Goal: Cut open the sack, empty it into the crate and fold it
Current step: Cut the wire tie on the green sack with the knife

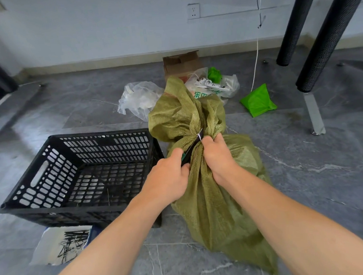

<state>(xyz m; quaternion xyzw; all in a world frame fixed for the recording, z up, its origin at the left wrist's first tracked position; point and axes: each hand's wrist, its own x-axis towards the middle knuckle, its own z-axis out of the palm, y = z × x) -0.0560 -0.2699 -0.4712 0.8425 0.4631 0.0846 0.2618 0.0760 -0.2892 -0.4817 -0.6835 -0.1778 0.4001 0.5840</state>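
Floor: grey marbled tiles (pixel 311 192) run to a pale wall; we see loose plastic bags (pixel 139 98) and a cardboard box (pixel 179 63) near the skirting.
Sack: our olive-green woven sack (pixel 213 200) stands on the floor just right of the crate, its neck bunched and bound by a white tie (pixel 200 137).
Left hand: our left hand (pixel 168 177) is clamped on a dark tool (pixel 190 150) with a green handle; its tip reaches the tie. We cannot tell what kind of cutter it is.
Right hand: our right hand (pixel 217 154) is closed tight around the sack's neck, just below the tie.
Crate: black perforated crate (pixel 49 182) touches the sack's left side, with nothing from the sack inside it.
Paper: a marked white sheet (pixel 63 244) lies in front of the crate.
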